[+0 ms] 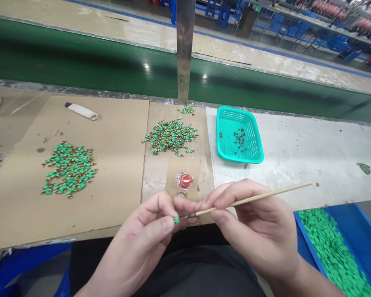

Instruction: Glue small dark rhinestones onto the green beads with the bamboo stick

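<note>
Pinch the green piece (176, 220) steady in your left hand (145, 243), and keep your right hand (253, 225) gripping the brush (253, 199) lightly.

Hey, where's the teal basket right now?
In the head view, the teal basket sits on the white bench top, just right of the pile of green pieces and beyond the right hand.

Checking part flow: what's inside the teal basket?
The teal plastic basket holds a small cluster of dark parts on its perforated floor; what lies beneath them is covered.
</note>
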